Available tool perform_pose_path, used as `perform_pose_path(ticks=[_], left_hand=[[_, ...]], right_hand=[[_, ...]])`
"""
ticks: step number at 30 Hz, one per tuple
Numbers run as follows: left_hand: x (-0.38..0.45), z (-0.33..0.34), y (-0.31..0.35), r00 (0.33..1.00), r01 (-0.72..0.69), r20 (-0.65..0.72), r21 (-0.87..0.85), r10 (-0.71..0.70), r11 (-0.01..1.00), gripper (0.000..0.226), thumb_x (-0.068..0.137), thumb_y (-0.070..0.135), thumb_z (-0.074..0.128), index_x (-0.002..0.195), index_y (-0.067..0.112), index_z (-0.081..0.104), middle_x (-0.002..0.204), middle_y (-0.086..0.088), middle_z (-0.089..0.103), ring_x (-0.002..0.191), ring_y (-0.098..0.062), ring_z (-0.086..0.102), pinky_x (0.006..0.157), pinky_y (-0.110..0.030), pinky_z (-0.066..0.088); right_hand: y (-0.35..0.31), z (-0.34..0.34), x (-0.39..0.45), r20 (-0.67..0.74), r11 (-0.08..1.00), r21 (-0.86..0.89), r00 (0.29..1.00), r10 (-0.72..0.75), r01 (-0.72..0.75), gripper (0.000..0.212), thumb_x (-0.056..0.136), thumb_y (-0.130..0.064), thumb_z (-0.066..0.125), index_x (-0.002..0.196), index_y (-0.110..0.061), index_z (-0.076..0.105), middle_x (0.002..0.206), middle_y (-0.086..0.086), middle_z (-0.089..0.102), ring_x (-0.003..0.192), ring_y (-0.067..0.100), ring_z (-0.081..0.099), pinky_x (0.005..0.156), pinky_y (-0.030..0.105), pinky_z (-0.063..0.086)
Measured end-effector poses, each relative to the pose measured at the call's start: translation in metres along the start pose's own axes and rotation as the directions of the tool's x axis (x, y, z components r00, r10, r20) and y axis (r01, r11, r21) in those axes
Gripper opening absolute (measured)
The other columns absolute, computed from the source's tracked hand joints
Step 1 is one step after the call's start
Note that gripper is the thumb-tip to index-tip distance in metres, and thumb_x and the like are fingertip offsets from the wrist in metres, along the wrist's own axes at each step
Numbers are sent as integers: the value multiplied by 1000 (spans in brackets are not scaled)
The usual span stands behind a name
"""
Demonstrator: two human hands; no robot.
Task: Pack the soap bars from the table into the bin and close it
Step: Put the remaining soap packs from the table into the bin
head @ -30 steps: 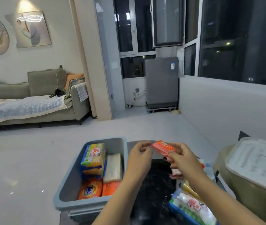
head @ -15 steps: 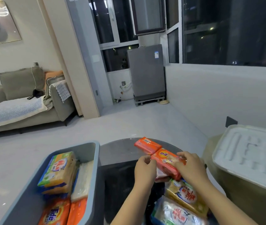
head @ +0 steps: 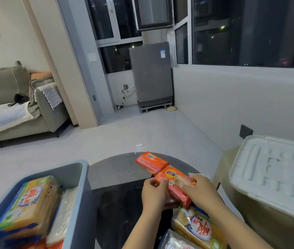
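Both hands on orange pack (head: pixel 174 184) above dark round table (head: pixel 117 169). Left hand (head: pixel 154 195) pinches its near-left end, fingers curled; right hand (head: pixel 201 192) grips right side, fingers wrapped over top. Second orange bar (head: pixel 150 161) lies on table just beyond, touching held pack. Yellow pack (head: pixel 196 229) on table below right hand. Grey bin (head: pixel 81 177) at left, open, holds yellow bar (head: pixel 29 202) and others. White lid (head: pixel 271 169) well right, off table.

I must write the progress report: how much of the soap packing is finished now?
Done: several soap packs lie in the grey bin. In hand: left hand and right hand grip an orange soap pack over the table. Left: another orange pack, yellow packs, then closing with the white lid.
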State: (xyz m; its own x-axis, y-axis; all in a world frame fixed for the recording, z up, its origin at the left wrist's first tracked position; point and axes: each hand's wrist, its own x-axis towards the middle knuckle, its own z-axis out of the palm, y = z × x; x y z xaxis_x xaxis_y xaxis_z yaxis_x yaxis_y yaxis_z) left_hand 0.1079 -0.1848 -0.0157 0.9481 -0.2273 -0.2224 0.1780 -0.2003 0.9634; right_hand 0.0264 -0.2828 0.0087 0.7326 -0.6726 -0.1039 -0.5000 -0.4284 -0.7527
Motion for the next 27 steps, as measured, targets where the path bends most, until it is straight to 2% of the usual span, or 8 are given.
perform_pose_path(ticks=[3, 5, 9, 12, 16, 20, 25, 27], left_hand=[[3, 2, 2, 999, -14, -40, -57, 12, 998, 37, 82, 26, 70, 114, 13, 57, 105, -2, 63, 96, -18, 62, 84, -33, 52], [7, 2, 8, 998, -32, -50, -94, 28, 995, 42, 82, 24, 70, 120, 12, 56, 108, -3, 62, 100, -19, 62, 90, -35, 51], [23, 4, 24, 998, -48, -53, -212, 38, 976, 47, 85, 20, 67, 128, 10, 52, 118, -6, 60, 102, -20, 62, 84, -33, 54], [42, 6, 28, 994, -46, -106, -224, 23, 974, 50, 85, 20, 66, 131, 9, 50, 123, -9, 61, 108, -26, 62, 91, -42, 53], [65, 6, 28, 993, -15, -117, -317, -23, 948, 38, 87, 12, 59, 125, 6, 56, 117, -17, 66, 92, -25, 66, 68, -28, 51], [85, 5, 27, 988, -50, -155, -264, 9, 963, 33, 86, 7, 55, 116, -4, 59, 105, -26, 67, 77, -33, 65, 56, -20, 44], [105, 5, 24, 982, -79, -189, -242, 33, 967, 17, 84, 7, 53, 95, 5, 65, 91, -16, 69, 72, -22, 62, 64, -27, 46], [112, 6, 23, 982, -83, -183, -218, 43, 972, 17, 84, 9, 52, 94, 8, 65, 94, -11, 71, 80, -22, 64, 75, -33, 51]], right_hand=[[-3, 1, 4, -6, 991, 134, 1000, 15, -14, 30, 83, -29, 63, 106, -10, 65, 99, 4, 66, 88, 21, 61, 74, 31, 47], [-5, 0, 8, 4, 974, 223, 999, 32, -32, 24, 83, -26, 65, 99, -9, 66, 88, 3, 69, 82, 22, 65, 66, 31, 47], [-20, 1, 26, -13, 945, 327, 1000, 19, -13, 15, 82, -18, 67, 91, -8, 69, 85, 11, 73, 80, 27, 69, 79, 42, 55], [-32, 5, 46, -16, 945, 327, 1000, -10, 14, 15, 79, -14, 68, 93, -8, 70, 86, 10, 72, 83, 28, 68, 80, 41, 54], [-42, 18, 75, -12, 949, 316, 1000, -25, 27, 20, 76, -12, 68, 95, -9, 71, 95, 11, 72, 89, 28, 66, 79, 34, 49], [-49, 32, 101, 15, 958, 282, 999, -48, 42, 22, 78, -11, 66, 99, -9, 69, 101, 10, 72, 92, 28, 66, 84, 38, 52], [-55, 45, 122, 37, 961, 271, 997, -64, 51, 27, 78, -11, 67, 104, -11, 69, 107, 8, 70, 97, 26, 64, 82, 32, 48], [-57, 49, 127, 48, 960, 276, 997, -64, 48, 29, 78, -11, 67, 106, -11, 68, 108, 7, 70, 98, 25, 64, 82, 30, 47]])
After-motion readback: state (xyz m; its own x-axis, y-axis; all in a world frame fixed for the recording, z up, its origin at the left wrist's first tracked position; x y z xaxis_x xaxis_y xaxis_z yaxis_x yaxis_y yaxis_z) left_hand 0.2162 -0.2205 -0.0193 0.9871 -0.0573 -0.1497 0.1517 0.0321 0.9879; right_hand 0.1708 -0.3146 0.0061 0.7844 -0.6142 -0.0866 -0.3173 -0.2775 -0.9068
